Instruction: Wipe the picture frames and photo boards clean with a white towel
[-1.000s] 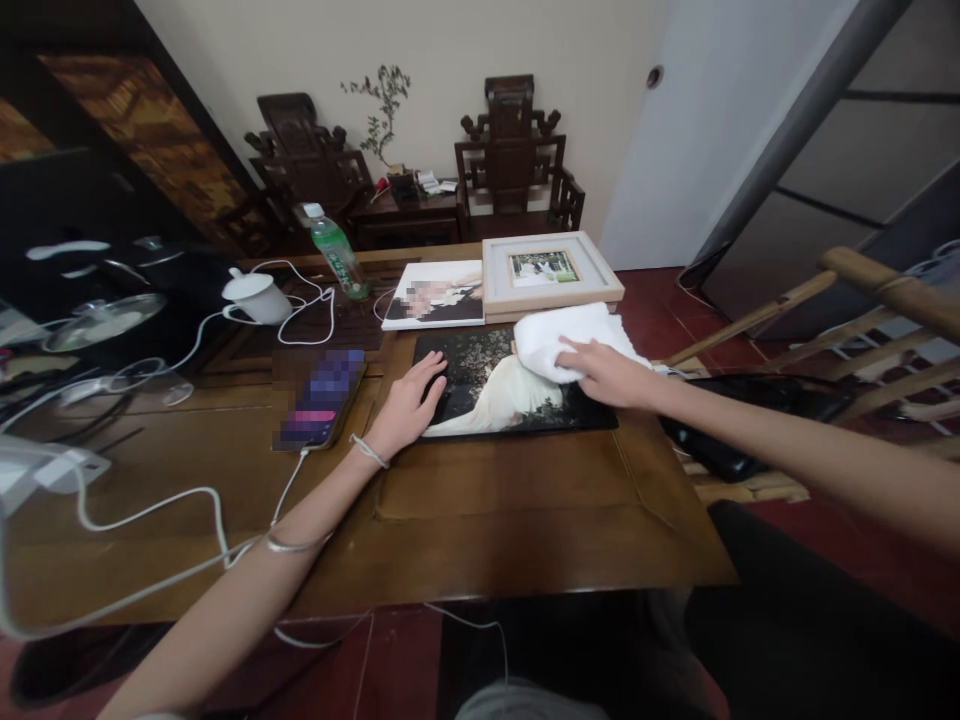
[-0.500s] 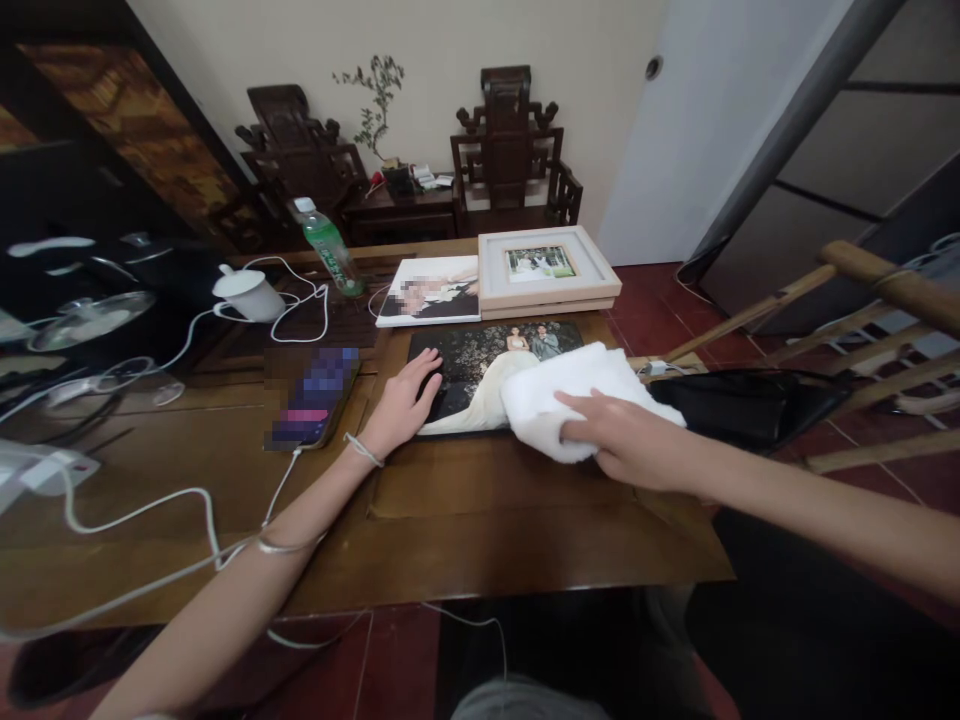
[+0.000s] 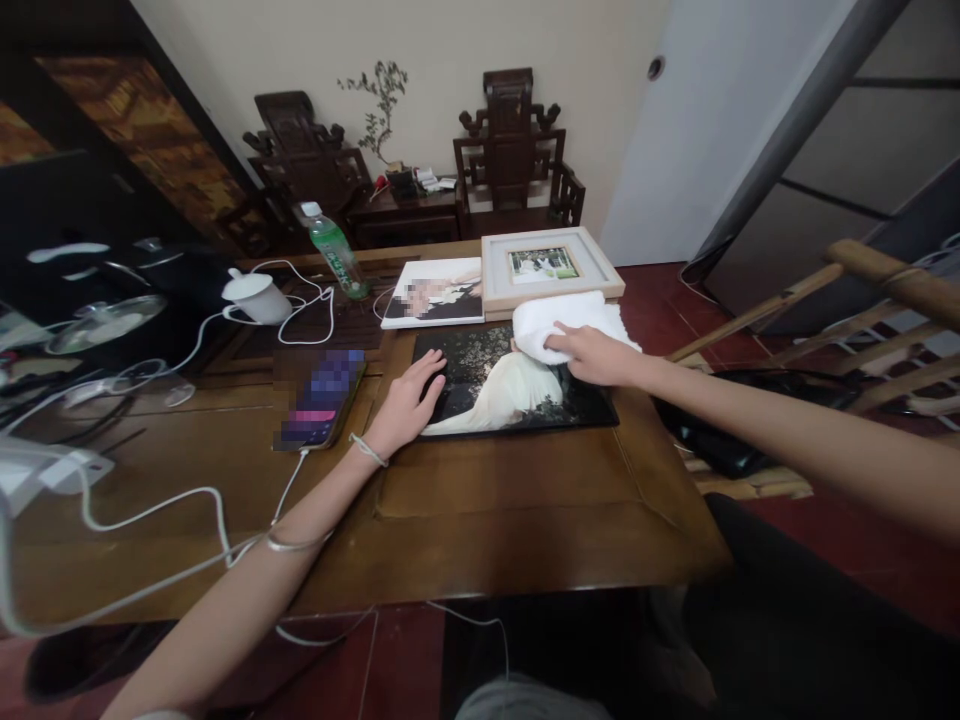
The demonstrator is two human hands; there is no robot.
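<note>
A dark photo panel [image 3: 499,385] with a long white gown pictured on it lies flat on the wooden table [image 3: 517,510]. My left hand [image 3: 412,400] rests on its left edge, fingers spread. Gripped in my right hand [image 3: 596,352] is a folded white towel [image 3: 566,318], which covers the panel's upper right part. Directly behind the panel are a white-edged photo print [image 3: 435,290] and a pale wooden picture frame [image 3: 551,270]; the towel reaches close to the frame's front edge, and I cannot tell whether they touch.
Left of my hand lies a phone [image 3: 322,400] with a white cable plugged in. Farther back stand a green-labelled bottle [image 3: 335,250] and a white lidded cup [image 3: 257,297]. A bamboo chair [image 3: 885,285] holding a black bag [image 3: 720,425] is beside the table's right end.
My right hand has moved the towel away from me, from the panel's lower right to its upper right, uncovering the lower right corner. My left hand stays on the left edge.
</note>
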